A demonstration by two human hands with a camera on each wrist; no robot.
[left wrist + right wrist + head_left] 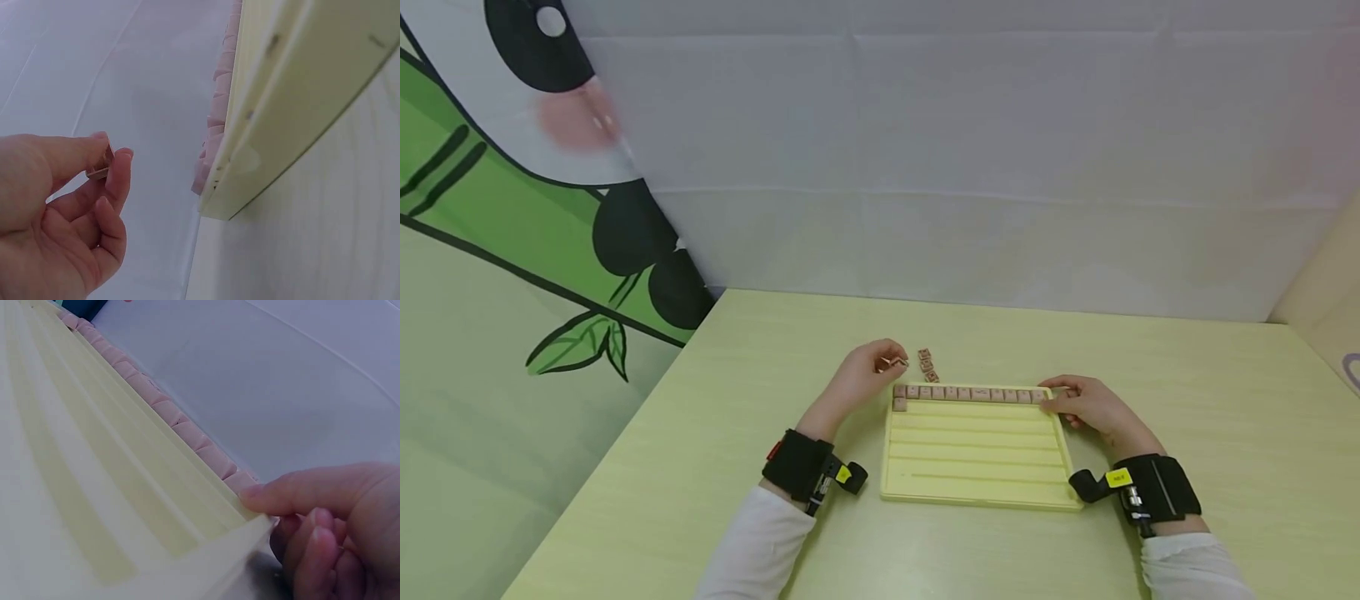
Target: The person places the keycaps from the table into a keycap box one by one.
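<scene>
A small brown tile [98,173] is up in the air just off the far left corner of the tray — pinched between the thumb and forefinger of the left hand [867,368], whose other fingers curl loosely below. (Whether a second tile is tucked in with it, I can't tell from here.) The yellow tray [981,450] itself lies flat on the table, ridged across its bare part. A row of tiles [963,393] runs side by side along its far edge, and a single tile [899,405] sits below the row's left end. The right hand [1093,406] is at the tray's far right corner, thumb against the end of the row and the other fingers bent around the outside of the rim, so the corner is held between them.

Just beyond the tray, near its far left corner, three loose tiles [927,365] lie in a short line. The pale table [700,442] spreads out on every side of the tray. Nearer than the tray are two white sleeves [760,546], with a black strap [797,462] on each wrist. Well behind the tray hangs a creased white sheet [962,167] — and off to its left, a cartoon picture [512,200] with green bamboo.
</scene>
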